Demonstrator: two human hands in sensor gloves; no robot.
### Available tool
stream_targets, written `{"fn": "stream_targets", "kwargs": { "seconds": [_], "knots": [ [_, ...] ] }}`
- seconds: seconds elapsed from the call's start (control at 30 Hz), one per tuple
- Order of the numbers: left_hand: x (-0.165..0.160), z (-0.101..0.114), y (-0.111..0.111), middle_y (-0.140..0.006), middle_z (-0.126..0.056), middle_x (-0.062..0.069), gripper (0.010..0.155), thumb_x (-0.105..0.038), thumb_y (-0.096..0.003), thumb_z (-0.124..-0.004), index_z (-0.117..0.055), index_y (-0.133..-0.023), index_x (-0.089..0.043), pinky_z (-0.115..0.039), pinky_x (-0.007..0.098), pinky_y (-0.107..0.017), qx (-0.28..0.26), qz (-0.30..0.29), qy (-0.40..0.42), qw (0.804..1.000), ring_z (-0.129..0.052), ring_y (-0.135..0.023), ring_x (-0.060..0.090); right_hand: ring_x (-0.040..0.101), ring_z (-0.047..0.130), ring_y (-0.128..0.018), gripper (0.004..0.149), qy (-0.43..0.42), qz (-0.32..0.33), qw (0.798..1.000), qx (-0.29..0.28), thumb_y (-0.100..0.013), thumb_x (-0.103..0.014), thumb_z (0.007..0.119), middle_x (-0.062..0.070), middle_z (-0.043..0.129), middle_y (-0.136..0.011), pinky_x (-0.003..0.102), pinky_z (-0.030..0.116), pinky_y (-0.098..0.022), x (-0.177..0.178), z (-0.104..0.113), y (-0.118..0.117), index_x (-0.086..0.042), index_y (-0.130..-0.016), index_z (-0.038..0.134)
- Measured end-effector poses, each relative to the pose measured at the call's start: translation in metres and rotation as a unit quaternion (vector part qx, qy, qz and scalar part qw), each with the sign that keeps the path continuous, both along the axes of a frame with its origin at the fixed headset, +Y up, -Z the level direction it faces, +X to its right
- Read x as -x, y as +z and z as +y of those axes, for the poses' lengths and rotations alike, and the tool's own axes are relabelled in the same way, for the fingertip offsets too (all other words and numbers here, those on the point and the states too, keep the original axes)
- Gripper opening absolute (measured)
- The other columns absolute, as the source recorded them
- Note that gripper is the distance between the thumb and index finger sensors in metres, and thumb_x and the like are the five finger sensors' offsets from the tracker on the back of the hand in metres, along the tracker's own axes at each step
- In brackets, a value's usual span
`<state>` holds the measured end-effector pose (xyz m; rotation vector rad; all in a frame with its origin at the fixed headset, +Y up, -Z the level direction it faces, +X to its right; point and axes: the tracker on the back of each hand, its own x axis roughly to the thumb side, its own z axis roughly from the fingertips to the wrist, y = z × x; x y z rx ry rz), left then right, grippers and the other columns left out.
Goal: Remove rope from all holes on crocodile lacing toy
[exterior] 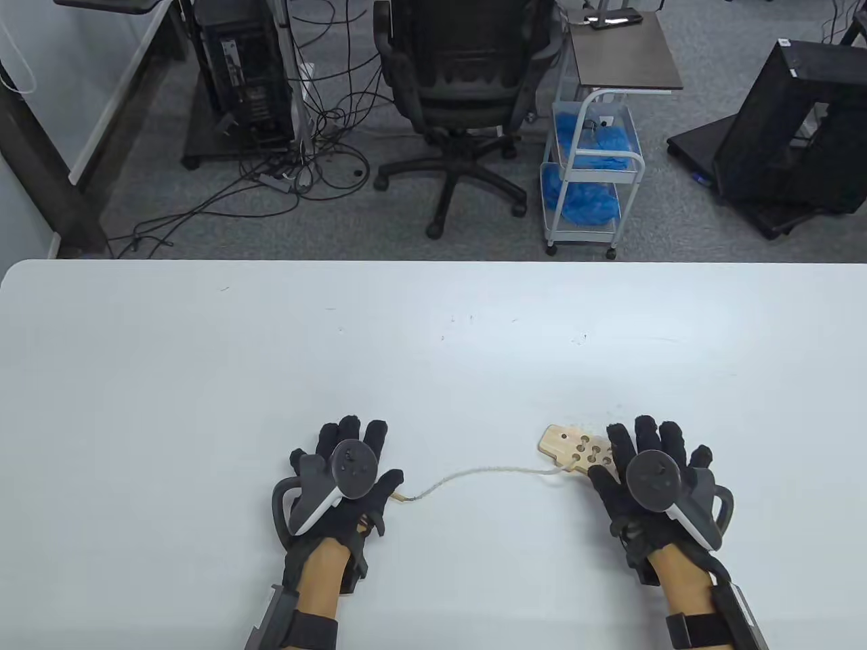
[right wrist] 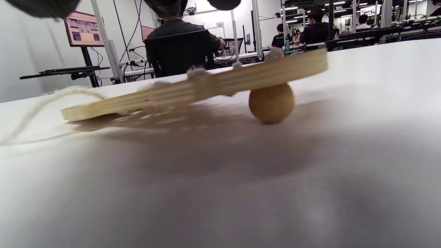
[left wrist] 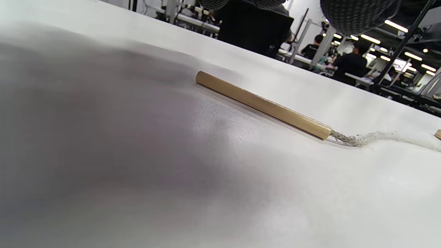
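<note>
The wooden crocodile lacing board (exterior: 572,448) lies on the white table (exterior: 433,352), partly under my right hand (exterior: 643,453), whose straight fingers rest over its right part. In the right wrist view the board (right wrist: 206,86) is tilted, propped on a wooden ball (right wrist: 271,102). A pale rope (exterior: 474,474) runs left from the board to a wooden needle stick (left wrist: 262,103) lying flat beside my left hand (exterior: 352,453). That hand lies flat with spread fingers and holds nothing. The rope's frayed end (left wrist: 358,138) joins the stick.
Beyond the table's far edge stand an office chair (exterior: 467,88), a white cart with blue items (exterior: 589,169) and a computer tower with cables (exterior: 250,74). People sit at desks in the background of both wrist views.
</note>
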<state>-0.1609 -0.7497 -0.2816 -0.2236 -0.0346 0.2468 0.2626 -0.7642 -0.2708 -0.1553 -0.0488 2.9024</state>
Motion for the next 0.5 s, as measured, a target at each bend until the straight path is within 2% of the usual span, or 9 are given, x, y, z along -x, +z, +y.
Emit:
{"fn": "stream_targets", "kwargs": {
  "seconds": [0.4, 0.5],
  "knots": [
    [0.0022, -0.0013, 0.0013, -0.126, -0.037, 0.01, 0.08, -0.063, -0.0475, -0.065, -0.035, -0.117, -0.037, -0.029, 0.08, -0.072, 0.011, 0.004, 0.014, 1.0, -0.032, -0.115, 0.038, 0.046, 0.023, -0.106, 0.068, 0.001, 0.004, 1.0, 0.005, -0.042, -0.057, 0.07, 0.012, 0.034, -0.116, 0.079, 0.011, -0.066, 0.0022, -0.0024, -0.0003, -0.03, -0.101, 0.05],
    [0.0021, -0.0012, 0.0012, -0.126, -0.037, 0.01, 0.08, -0.063, -0.0475, -0.065, -0.035, -0.117, -0.037, -0.029, 0.08, -0.072, 0.011, 0.003, 0.013, 1.0, -0.032, -0.115, 0.038, 0.046, 0.023, -0.107, 0.069, -0.003, 0.006, 1.0, 0.006, -0.042, -0.058, 0.071, 0.012, 0.034, -0.116, 0.08, 0.007, -0.064, 0.0014, -0.0024, -0.0007, -0.03, -0.102, 0.05]
  ]
}}
